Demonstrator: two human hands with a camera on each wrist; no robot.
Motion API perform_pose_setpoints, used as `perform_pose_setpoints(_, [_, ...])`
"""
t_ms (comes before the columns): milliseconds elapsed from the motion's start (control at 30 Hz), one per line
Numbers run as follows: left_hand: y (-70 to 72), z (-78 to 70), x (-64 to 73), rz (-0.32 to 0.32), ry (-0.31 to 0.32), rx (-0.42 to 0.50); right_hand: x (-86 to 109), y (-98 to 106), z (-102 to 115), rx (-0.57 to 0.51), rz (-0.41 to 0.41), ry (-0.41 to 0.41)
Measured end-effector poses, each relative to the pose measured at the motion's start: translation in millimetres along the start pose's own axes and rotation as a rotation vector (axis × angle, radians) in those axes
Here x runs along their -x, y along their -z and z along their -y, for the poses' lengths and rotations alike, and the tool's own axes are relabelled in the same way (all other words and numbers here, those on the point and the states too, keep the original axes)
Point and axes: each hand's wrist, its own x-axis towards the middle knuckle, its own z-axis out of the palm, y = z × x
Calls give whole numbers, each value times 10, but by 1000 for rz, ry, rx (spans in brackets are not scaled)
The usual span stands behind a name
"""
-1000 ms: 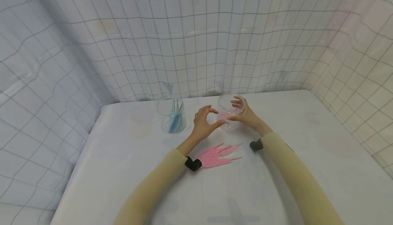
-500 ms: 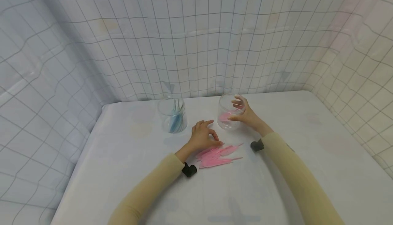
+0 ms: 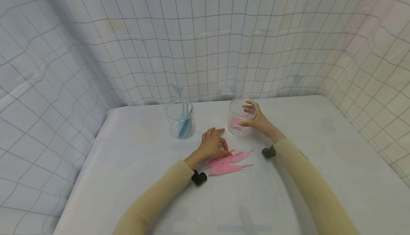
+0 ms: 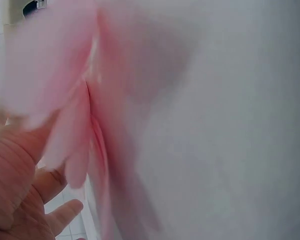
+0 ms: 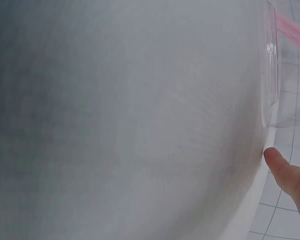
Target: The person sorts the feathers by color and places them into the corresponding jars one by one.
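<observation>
Fingers (image 3: 224, 143) of the left hand (image 3: 209, 146) are bent at thumb and index, whose tips are brought together at the upper edge of a fanned pile of soft pink feather-shaped pieces (image 3: 225, 170); whether one is pinched cannot be told, the tips being hidden behind blurred pink lobes in the left wrist view. The outer fingers are stretched out above. The pile is laid flat on a white-covered tabletop (image 3: 256, 199), its thin stems pointed mostly rightward, on the near side of a clear cylindrical glass jar (image 3: 234, 108).

That jar is held upright by the right hand (image 3: 258, 121), the thumb being set against its near side and the other fingers curved round its far side. Pink material (image 3: 235, 122) is contained low inside. Apart from it, to the left, pale blue feather-shaped pieces (image 3: 183, 128) are leaned, stems up, in a second clear glass jar (image 3: 172, 123). The tabletop is enclosed by white cloth (image 3: 160, 50) printed with dark grid lines.
</observation>
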Motion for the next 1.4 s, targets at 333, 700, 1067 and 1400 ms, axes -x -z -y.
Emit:
perform_pose_setpoints(333, [4,-8,-3,-17,9,31,70,-11,147,0,18,-4])
perform_pose_setpoints(700, [101,-41,-7,-92,22,151,48,-18,146,8,13,14])
perform_pose_setpoints(1067, [357,-175,-98,-326,-89,323,52,-32,170,4,5,6])
perform_pose_setpoints(1400, [607,-351,-338,-558,-125,469,-7,-5,-19,-16,0,-7])
